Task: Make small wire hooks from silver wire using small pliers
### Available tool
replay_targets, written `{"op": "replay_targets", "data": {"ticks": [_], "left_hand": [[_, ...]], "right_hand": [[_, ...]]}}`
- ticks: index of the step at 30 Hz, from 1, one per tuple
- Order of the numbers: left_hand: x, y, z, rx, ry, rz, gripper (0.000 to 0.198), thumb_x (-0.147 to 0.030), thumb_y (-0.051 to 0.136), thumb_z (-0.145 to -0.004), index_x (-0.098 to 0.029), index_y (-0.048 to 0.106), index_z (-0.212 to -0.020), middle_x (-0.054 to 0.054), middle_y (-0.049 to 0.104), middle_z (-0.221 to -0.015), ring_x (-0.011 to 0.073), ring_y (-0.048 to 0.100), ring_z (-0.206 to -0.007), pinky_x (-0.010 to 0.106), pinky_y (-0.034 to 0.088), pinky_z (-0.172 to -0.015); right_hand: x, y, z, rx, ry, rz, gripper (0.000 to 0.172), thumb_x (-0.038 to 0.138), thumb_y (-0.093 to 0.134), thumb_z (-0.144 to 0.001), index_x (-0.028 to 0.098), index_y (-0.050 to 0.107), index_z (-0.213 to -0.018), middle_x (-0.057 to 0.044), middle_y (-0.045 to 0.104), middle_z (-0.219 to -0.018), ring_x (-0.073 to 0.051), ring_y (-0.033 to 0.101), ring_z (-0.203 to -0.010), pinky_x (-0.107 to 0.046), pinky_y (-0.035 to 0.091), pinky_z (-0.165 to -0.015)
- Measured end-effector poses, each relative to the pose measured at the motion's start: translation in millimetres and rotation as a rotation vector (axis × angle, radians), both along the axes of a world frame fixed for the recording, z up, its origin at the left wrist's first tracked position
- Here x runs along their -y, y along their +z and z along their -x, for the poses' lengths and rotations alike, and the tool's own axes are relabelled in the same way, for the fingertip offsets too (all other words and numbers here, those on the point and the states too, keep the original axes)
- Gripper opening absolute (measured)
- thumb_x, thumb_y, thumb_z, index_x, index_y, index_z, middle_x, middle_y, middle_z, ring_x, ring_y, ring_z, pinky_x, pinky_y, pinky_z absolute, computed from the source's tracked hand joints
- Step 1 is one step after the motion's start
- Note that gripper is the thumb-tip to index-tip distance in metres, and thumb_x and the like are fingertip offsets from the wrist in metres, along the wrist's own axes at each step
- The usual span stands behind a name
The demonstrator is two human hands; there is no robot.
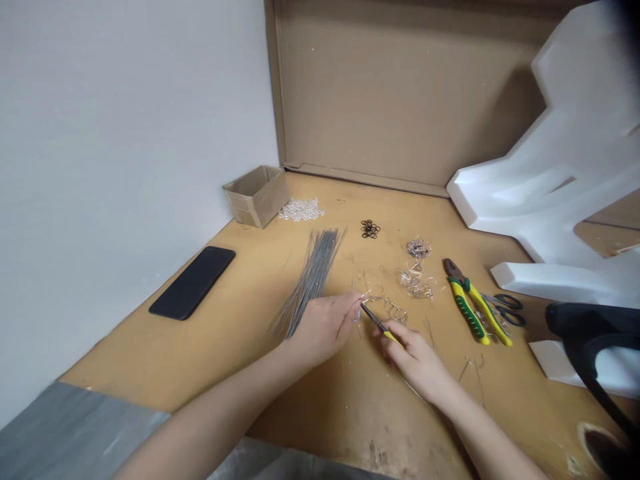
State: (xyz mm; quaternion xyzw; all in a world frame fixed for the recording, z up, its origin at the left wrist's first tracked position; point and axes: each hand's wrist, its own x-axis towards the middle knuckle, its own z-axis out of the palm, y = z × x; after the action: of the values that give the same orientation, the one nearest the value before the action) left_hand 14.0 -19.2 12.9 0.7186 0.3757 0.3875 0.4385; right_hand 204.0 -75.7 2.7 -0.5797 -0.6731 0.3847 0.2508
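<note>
Near the middle of the table, my left hand pinches a small bit of thin wire between thumb and fingertips; its exact shape is too small to make out. My right hand is wrapped round the yellow handle of slim-nosed pliers. The dark jaws point left and reach the left fingertips, at the wire. Just beyond both hands lie loops of bent wire. A bundle of straight grey wires lies behind and left of my left hand.
Yellow-green pliers and scissors lie to the right, beside white foam. Further back are black rings, clear small pieces, wire clusters and a cardboard box. A black phone lies left.
</note>
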Motion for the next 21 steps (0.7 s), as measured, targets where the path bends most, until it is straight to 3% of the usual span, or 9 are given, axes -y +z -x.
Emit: {"op": "replay_targets", "data": {"ticks": [5,11,15,19,21], "left_hand": [[1,0.3,1,-0.149,-0.019,-0.158,0.018,-0.022,0.045,-0.083,-0.022,0.062,-0.090,0.002,0.059,-0.069,0.0141,0.051,-0.062,0.022,0.035,-0.066],[1,2.4,0,-0.061,0.007,-0.124,0.021,-0.023,0.046,-0.083,-0.022,0.061,-0.098,0.003,0.063,-0.072,0.0140,0.056,-0.067,0.022,0.038,-0.068],[-3,6.0,-2,0.065,0.068,-0.009,0.022,-0.028,0.040,-0.087,-0.018,0.058,-0.096,0.001,0.062,-0.064,0.0122,0.058,-0.061,0.022,0.042,-0.066],[-8,8.5,-5,0.230,0.084,0.201,0.024,-0.035,0.041,-0.086,-0.016,0.055,-0.090,-0.001,0.060,-0.057,0.0121,0.059,-0.054,0.024,0.047,-0.060],[-9,8.0,-5,0.238,0.087,0.226,0.024,-0.036,0.042,-0.086,-0.016,0.054,-0.089,-0.001,0.060,-0.057,0.0119,0.060,-0.052,0.024,0.047,-0.059]], "right_hand": [[3,8.4,1,0.131,-0.007,-0.061,0.019,0.027,0.038,-0.084,0.020,0.054,-0.077,0.002,0.052,-0.060,-0.014,0.050,-0.055,-0.024,0.036,-0.055],[5,12.8,3,0.261,-0.042,-0.127,0.018,0.027,0.037,-0.084,0.021,0.052,-0.076,0.001,0.053,-0.061,-0.016,0.052,-0.058,-0.025,0.036,-0.056],[0,6.3,2,0.078,-0.012,-0.106,0.017,0.028,0.040,-0.083,0.021,0.055,-0.087,-0.002,0.058,-0.077,-0.017,0.055,-0.071,-0.026,0.039,-0.065],[-3,-1.8,0,-0.271,-0.018,0.137,0.019,0.029,0.039,-0.083,0.018,0.052,-0.092,0.000,0.054,-0.070,-0.012,0.051,-0.059,-0.024,0.041,-0.056],[-3,-3.9,-1,-0.342,-0.025,0.189,0.019,0.028,0.040,-0.082,0.017,0.052,-0.092,0.001,0.052,-0.068,-0.011,0.049,-0.057,-0.023,0.041,-0.055]]}}
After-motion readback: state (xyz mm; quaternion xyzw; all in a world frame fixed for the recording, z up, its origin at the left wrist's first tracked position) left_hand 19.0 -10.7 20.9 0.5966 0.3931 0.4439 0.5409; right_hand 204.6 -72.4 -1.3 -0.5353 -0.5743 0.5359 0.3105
